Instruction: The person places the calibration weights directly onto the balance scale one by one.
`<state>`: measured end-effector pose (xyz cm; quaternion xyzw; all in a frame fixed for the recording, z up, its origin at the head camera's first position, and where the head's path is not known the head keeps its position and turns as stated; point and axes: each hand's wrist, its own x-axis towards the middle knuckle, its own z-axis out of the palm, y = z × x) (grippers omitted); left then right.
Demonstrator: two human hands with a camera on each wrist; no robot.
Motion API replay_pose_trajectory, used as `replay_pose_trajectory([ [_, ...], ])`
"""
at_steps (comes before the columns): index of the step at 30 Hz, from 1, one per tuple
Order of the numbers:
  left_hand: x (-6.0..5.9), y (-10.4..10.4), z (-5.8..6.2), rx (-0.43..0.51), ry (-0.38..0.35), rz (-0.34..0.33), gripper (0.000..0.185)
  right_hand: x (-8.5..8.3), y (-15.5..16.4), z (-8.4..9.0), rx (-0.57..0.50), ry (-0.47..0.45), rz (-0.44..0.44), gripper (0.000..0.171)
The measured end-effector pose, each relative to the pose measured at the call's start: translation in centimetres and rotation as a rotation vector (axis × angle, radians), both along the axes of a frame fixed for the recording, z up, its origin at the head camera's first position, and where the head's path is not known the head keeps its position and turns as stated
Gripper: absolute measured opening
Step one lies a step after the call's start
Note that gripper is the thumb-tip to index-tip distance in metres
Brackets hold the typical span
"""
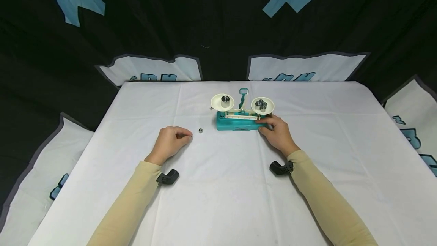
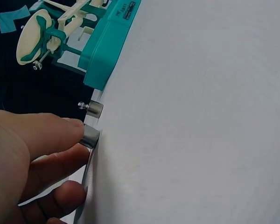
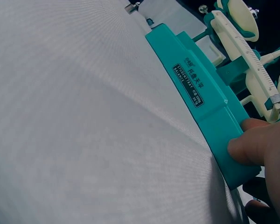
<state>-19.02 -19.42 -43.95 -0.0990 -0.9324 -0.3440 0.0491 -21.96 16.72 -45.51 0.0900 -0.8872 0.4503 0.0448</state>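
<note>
The teal balance scale point(image 1: 239, 119) stands mid-bench point(image 1: 218, 200), one weight on its left pan point(image 1: 222, 102), several on its right pan point(image 1: 262, 105). The right hand point(image 1: 277, 132) grips the base's right end. The left hand point(image 1: 170, 141) pinches a small metal weight point(image 2: 89, 137); another loose weight point(image 1: 201, 130) stands just beside. Judged step: loading weights, which calls for a steady lift.

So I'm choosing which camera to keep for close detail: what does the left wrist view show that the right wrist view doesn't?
Only the left wrist view shows the left hand pinching a small metal weight, with a second knobbed weight on the table just beyond it. Only the right wrist view shows the right hand holding the base's end and the printed label. Both show the teal balance scale and white tablecloth.
</note>
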Motion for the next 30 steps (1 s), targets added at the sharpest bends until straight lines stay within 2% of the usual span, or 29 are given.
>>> replay_pose_trajectory([
  [5, -0.1, 0.2, 0.0, 0.020, 0.056, -0.011, 0.007, 0.0, 0.0, 0.0, 0.005, -0.003, 0.001, 0.026],
  [8, -0.5, 0.6, 0.8, 0.037, 0.108, -0.012, 0.008, 0.0, 0.0, 0.0, 0.008, -0.004, 0.001, 0.026],
  [11, -1.1, 1.3, 2.4, 0.058, 0.132, -0.001, 0.010, 0.0, 0.0, 0.0, 0.009, -0.004, 0.001, 0.025],
  [17, -2.8, 3.7, 6.7, 0.139, 0.142, 0.040, 0.013, -0.1, 0.0, 0.0, 0.010, 0.000, 0.002, 0.025],
  [21, -4.2, 5.5, 8.5, 0.170, 0.157, 0.029, 0.014, -0.1, 0.1, -0.1, 0.004, 0.001, 0.000, 0.025],
  [25, -5.5, 7.3, 9.1, 0.166, 0.148, 0.006, 0.015, -0.2, 0.1, -0.2, -0.010, 0.005, 0.002, 0.025],
  [30, -6.5, 8.7, 8.8, 0.148, 0.129, -0.001, 0.015, -0.2, 0.1, -0.2, -0.016, 0.001, 0.003, 0.025],
])
